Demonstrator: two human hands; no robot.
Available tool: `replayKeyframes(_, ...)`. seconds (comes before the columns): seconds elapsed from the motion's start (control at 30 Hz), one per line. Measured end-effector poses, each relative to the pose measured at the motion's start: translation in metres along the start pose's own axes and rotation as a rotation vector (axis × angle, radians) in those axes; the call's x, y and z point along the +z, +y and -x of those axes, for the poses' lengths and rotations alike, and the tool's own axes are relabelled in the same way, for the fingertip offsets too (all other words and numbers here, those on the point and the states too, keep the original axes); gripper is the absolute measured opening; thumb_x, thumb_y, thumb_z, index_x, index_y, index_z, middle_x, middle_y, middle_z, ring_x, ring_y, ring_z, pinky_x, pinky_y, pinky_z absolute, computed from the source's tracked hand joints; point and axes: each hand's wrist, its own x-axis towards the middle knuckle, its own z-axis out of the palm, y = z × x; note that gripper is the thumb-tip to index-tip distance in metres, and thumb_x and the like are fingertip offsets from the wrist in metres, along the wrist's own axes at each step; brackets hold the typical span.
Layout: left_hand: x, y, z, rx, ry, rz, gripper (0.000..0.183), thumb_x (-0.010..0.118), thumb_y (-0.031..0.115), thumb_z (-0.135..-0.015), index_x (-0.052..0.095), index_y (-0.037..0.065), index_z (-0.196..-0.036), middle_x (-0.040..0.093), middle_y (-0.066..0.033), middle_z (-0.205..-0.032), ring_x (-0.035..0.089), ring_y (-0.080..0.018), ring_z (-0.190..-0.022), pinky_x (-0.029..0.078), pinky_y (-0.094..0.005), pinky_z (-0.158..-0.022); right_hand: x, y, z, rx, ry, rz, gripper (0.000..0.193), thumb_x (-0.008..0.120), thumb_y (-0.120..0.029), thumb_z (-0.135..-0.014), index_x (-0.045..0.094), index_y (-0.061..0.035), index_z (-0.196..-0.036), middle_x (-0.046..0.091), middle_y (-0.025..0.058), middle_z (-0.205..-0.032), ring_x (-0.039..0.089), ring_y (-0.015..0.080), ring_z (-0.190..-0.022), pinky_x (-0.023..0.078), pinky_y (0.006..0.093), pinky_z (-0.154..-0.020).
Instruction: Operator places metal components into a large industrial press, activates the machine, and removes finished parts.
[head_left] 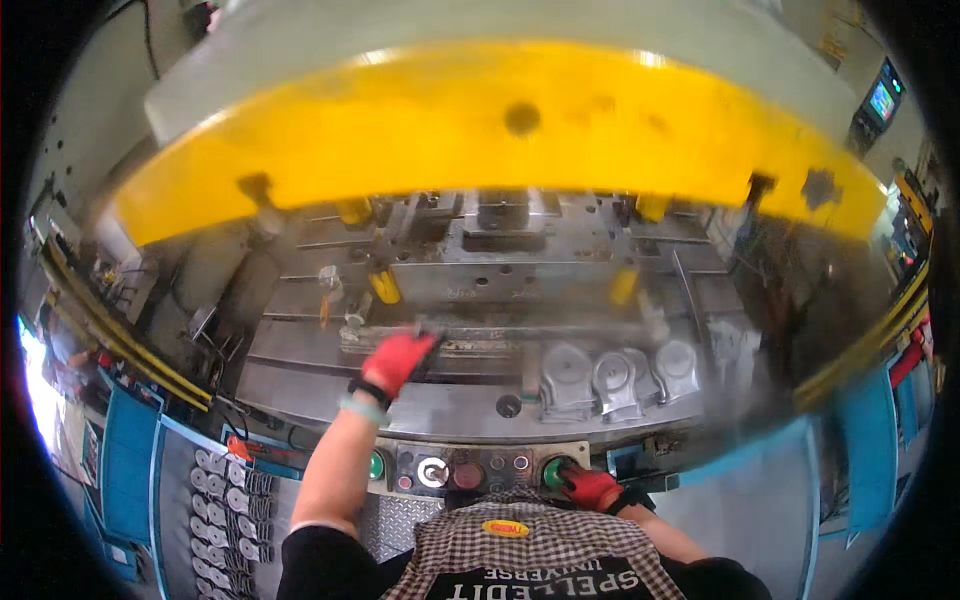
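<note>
My left hand (396,362), in a red glove with dark fingers, reaches over the front of the metal press bed (420,398). Its fingers point right and are smeared, so whether they hold anything is unclear. My right hand (592,488), gloved alike, lies on the right green push button (553,473) of the control panel, fingers laid over it. Between the hands sit a red button (467,476) and a selector switch (433,472). Stacked grey stamped metal parts (568,378) rest on the bed's front right, ahead of my right hand.
A wide yellow press slide (520,120) spans above the die (500,270). Yellow posts (384,286) stand at the die. Rows of similar metal parts (215,510) lie on a blue-framed table at lower left. Another blue-framed table (750,500) stands at right.
</note>
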Motion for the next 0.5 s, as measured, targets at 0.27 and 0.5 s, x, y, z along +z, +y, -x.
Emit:
replayKeyframes(0.27,0.01,0.16,-0.205,-0.076,0.28,-0.463,0.091,0.046,0.07,-0.069,0.016,0.021,-0.139,0.011,-0.0152,-0.144,0.032,-0.0361,-0.124,0.028,-0.0454,-0.1,-0.043,-0.043,0.01,0.455,0.244,-0.688,0.038,0.044,-0.035,-0.089,0.056,-0.0034,-0.107,0.062,0.0122,-0.089,0.057,0.019,-0.08,0.043,0.0314,-0.069)
replayKeyframes(0.5,0.035,0.162,-0.251,-0.176,0.228,-0.531,0.09,0.052,0.061,-0.068,0.012,0.025,-0.14,0.008,-0.0154,-0.145,0.035,-0.0389,-0.122,0.032,-0.0446,-0.098,-0.088,-0.069,-0.029,0.398,0.617,-1.453,0.046,0.04,-0.039,-0.091,0.047,-0.0018,-0.116,0.054,0.0108,-0.108,0.052,0.022,-0.097,0.041,0.0338,-0.086)
